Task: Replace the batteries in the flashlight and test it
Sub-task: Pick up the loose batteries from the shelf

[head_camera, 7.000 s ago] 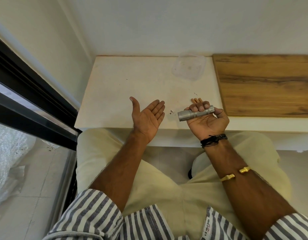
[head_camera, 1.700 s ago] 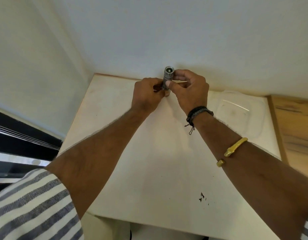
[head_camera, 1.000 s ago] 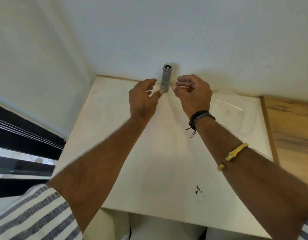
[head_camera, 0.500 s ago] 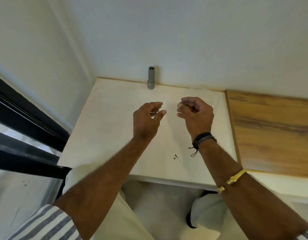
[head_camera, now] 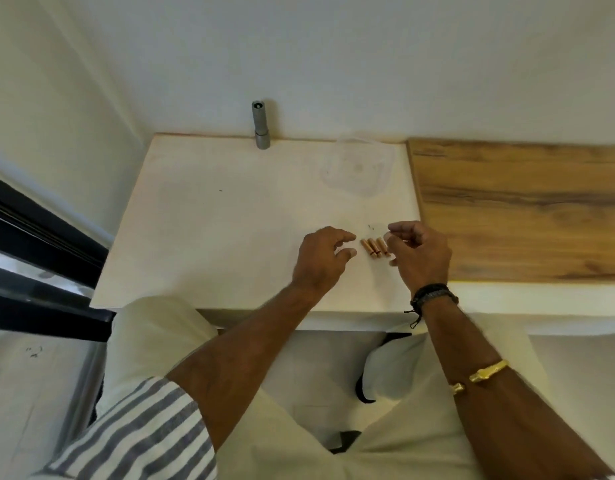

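A grey metal flashlight (head_camera: 259, 124) stands upright on its head at the back edge of the white table (head_camera: 230, 216), against the wall. Three copper-coloured batteries (head_camera: 374, 247) lie side by side near the table's front right. My left hand (head_camera: 321, 259) hovers just left of them, fingers loosely curled, holding nothing. My right hand (head_camera: 418, 254) hovers just right of the batteries, fingers loosely curled and empty; its fingertips partly cover the rightmost battery.
A clear plastic container (head_camera: 356, 168) sits on the table behind the batteries. A wooden board (head_camera: 520, 209) adjoins the table on the right. A dark window frame (head_camera: 39, 237) runs along the left. My knees are under the table's front edge.
Both hands let go of the flashlight, left it standing at the back, and drew back toward the front. They now flank the batteries, which have come into view.
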Motion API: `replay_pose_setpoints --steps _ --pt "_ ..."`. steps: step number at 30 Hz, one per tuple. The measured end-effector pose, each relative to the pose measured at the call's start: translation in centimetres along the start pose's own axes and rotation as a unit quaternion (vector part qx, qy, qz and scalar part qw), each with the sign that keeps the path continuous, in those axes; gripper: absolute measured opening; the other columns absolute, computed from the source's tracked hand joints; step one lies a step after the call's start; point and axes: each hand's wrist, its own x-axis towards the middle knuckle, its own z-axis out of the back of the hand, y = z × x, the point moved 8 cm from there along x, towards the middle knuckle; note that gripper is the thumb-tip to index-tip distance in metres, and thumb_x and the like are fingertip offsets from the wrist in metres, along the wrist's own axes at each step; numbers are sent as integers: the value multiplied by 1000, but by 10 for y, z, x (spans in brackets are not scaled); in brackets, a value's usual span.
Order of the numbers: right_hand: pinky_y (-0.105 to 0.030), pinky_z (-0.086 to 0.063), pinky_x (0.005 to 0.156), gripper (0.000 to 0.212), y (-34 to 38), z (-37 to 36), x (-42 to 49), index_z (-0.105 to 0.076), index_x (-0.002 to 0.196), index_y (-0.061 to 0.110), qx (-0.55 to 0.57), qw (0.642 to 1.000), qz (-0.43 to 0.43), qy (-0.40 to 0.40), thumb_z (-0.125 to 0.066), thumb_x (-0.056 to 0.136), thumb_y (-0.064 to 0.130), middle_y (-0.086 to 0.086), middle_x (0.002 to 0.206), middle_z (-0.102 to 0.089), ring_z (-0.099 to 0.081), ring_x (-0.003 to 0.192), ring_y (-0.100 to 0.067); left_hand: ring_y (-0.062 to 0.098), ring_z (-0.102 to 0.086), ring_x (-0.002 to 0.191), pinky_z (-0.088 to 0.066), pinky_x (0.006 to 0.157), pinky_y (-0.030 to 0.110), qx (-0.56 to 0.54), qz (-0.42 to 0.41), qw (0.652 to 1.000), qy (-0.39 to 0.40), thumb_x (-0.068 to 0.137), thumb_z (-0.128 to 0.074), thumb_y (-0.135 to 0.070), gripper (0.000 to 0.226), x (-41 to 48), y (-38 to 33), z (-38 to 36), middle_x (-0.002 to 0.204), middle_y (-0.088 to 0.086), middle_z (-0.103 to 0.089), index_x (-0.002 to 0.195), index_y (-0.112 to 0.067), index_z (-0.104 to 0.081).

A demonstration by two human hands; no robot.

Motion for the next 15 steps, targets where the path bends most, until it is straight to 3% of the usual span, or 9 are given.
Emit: replay_pose_setpoints --steps 5,8,12,15 --pt "-29 -57 81 18 -17 8 4 -77 105 17 -148 989 -4 12 -78 87 20 2 93 -75 -71 87 -18 18 -52 125 -36 107 28 114 -38 992 48 95 -63 -19 35 6 -13 -30 135 2 -61 130 -16 -63" --pt "-28 -54 85 27 -21 2 4 -76 112 14 -190 982 -9 24 -77 89 26 -2 99 -75 -69 91 -19 20 -48 130 -39 108 33 178 -85 977 79 97 -59 -14 38 12 -19 -41 142 3 -56 135 -18 -59" --pt "-31 -55 84 22 -21 -2 7 -76 112 15 -226 974 -8 29 -74 91 23 -3 101 -77 -70 93 -21 24 -51 126 -42 105 37 250 -159 947 121 97 -59 -12 38 17 -27 -52 138 4 -59 134 -19 -60" --pt "-30 -54 82 20 -23 -5 7 -77 108 16 -232 972 -14 36 -75 88 18 -3 98 -77 -69 91 -20 24 -56 113 -49 93 36 280 -210 926 139 95 -61 -13 33 19 -32 -54 126 5 -66 128 -17 -65"
